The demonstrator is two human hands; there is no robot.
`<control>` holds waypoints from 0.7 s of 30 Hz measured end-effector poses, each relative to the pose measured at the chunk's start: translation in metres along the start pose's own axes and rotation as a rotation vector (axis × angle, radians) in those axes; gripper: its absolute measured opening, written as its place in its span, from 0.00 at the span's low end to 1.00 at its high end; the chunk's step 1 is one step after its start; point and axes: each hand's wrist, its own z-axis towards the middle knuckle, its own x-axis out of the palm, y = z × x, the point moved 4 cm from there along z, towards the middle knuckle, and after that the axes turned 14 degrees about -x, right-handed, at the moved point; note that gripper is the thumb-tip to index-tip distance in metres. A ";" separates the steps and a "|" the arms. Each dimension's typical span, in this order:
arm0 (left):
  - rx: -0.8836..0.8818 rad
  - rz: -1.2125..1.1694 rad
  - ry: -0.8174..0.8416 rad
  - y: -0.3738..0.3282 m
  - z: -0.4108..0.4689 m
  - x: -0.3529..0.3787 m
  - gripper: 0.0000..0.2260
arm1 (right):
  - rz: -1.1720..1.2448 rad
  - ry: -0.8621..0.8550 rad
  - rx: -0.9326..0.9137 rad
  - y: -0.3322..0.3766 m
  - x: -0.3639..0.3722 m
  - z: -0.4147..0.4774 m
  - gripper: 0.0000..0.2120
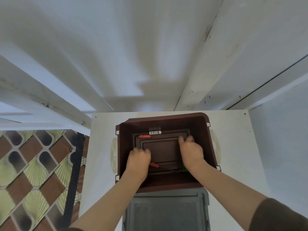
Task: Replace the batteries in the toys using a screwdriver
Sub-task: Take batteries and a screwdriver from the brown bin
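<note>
White bench (233, 147): both hands in the bin (205, 144), left hand (139, 158) curled by the screwdriver (154, 165), right hand (191, 151) fingers bent, grip unclear, likely fetching tools.

Soft, even daylight; broad faint wall shadows, slight blur, wide-angle edge distortion.

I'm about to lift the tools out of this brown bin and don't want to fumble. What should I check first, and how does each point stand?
1. Both hands inside the brown bin: ok, left hand and right hand are down on its floor.
2. Red-handled screwdriver within reach: ok, beside the left hand.
3. Left hand gripping it: cannot tell, fingers are curled and hidden.
4. Green-handled tool reachable: ok, partly under the right wrist.
5. Batteries present: ok, red battery and white battery lie along the far wall.
6. Toys in view: not ok, none visible.
</note>
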 end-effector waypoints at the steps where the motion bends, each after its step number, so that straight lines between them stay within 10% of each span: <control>1: 0.008 -0.057 0.002 0.002 0.001 -0.002 0.18 | 0.028 0.004 -0.016 -0.001 -0.002 0.000 0.27; 7: -0.050 -0.062 -0.222 0.007 0.002 -0.022 0.13 | 0.260 -0.001 -0.023 -0.002 -0.018 -0.004 0.10; 14: -0.068 0.627 -0.142 -0.005 0.011 -0.001 0.16 | -0.021 0.214 0.028 0.005 -0.004 -0.005 0.23; 21: -0.060 0.462 -0.126 -0.002 0.021 -0.001 0.16 | -0.180 0.288 -0.074 0.002 0.013 -0.004 0.14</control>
